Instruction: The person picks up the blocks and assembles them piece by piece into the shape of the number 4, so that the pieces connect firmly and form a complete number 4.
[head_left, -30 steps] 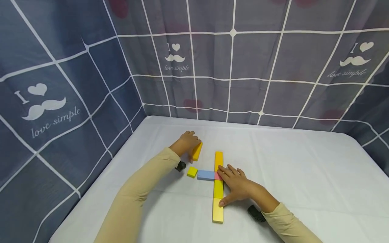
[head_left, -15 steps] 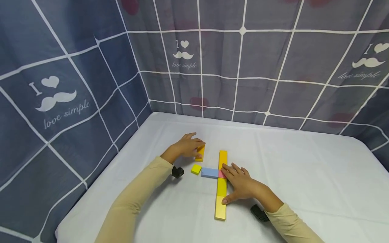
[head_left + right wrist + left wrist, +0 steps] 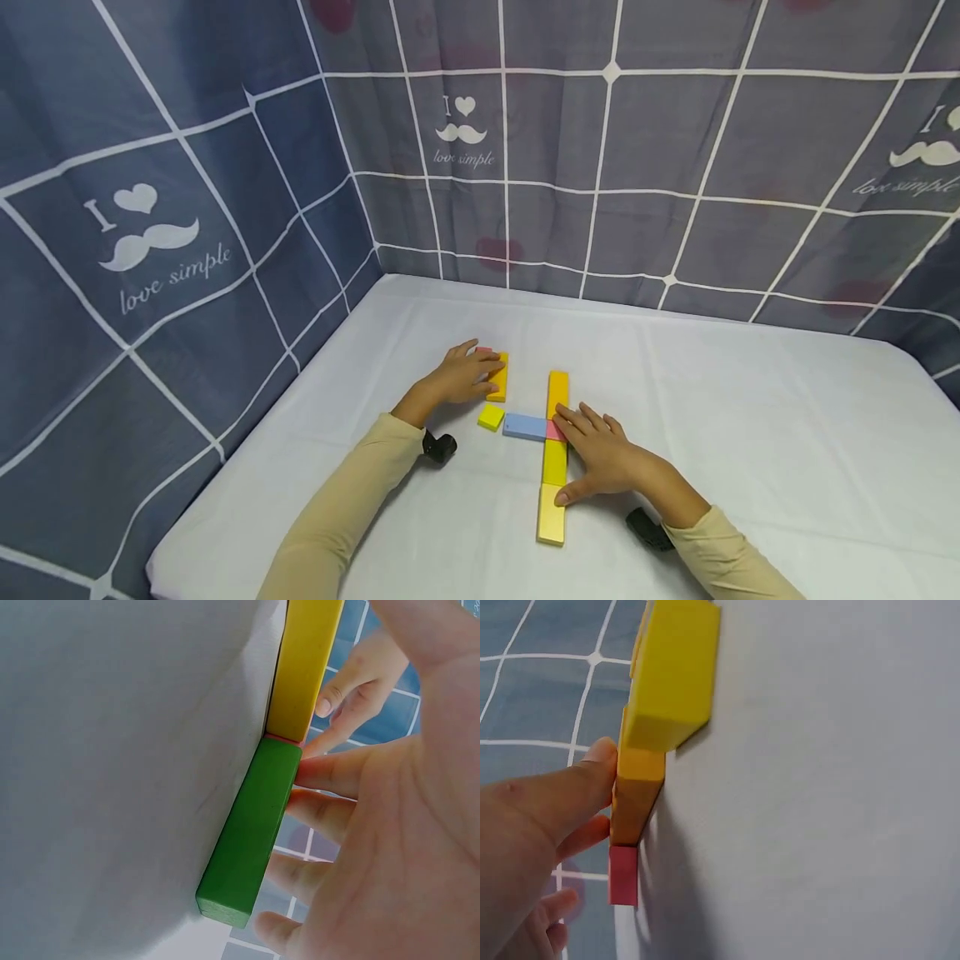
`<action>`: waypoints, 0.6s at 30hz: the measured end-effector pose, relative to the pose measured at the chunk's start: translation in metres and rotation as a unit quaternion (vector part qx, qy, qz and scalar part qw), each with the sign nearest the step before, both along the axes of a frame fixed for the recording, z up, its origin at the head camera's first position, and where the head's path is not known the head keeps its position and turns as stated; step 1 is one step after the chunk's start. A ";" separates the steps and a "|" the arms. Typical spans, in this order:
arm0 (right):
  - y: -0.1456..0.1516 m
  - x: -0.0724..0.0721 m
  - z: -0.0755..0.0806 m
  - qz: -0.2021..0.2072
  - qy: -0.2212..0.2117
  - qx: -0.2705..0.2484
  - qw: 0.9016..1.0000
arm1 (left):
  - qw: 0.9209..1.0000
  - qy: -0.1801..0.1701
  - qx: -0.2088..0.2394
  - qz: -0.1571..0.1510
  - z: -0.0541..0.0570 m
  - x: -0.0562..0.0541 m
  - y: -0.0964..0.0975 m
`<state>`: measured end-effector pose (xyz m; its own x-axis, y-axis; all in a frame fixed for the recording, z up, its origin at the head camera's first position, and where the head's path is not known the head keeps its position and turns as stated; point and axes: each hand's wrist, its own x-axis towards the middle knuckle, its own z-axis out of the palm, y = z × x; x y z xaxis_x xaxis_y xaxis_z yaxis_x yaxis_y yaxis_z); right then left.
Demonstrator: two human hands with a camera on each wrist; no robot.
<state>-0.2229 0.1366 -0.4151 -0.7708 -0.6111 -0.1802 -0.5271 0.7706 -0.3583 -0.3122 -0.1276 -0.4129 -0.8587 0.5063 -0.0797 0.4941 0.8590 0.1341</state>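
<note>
My left hand (image 3: 457, 377) touches an orange block (image 3: 499, 393) lying flat on the table, with the thumb near its front end. In the left wrist view, a small red block (image 3: 623, 875) adjoins the orange one's far end. A small yellow block (image 3: 491, 417) lies just in front of it. With its fingers spread, my right hand (image 3: 603, 454) rests on a cross of blocks: orange (image 3: 558, 390), yellow (image 3: 555, 461), pale gold (image 3: 551, 518) and blue (image 3: 525, 427) meet around a pink one (image 3: 552, 430). A green block (image 3: 251, 832), beneath the right fingertips, is hidden in the head view.
A white cloth (image 3: 735, 417) covers the table. Grey checked curtains (image 3: 555, 150) stand behind it and on the left. Dark wrist cameras (image 3: 438, 447) sit under both wrists, close over the cloth.
The orange block at my left hand has gone from tilted to flat, and a red block now shows behind that hand. My right hand stays on the cross. The head view shifts slightly.
</note>
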 end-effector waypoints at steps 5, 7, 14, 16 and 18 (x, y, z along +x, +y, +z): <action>0.001 0.000 -0.002 0.004 0.005 0.003 1.000 | 1.000 0.007 0.023 0.003 -0.007 0.004 -0.001; 0.001 -0.001 -0.002 0.004 0.006 0.005 1.000 | 0.999 0.007 0.031 0.005 -0.007 0.005 -0.002; 0.002 -0.001 -0.002 0.006 0.005 0.008 1.000 | 0.999 0.004 0.042 -0.004 -0.007 0.011 -0.002; 0.003 -0.001 -0.001 0.009 0.006 0.005 1.000 | 0.999 0.006 0.046 -0.003 -0.008 0.012 -0.001; 0.003 -0.001 -0.001 0.008 0.006 0.003 1.000 | 0.999 0.009 0.046 0.002 -0.008 0.012 0.000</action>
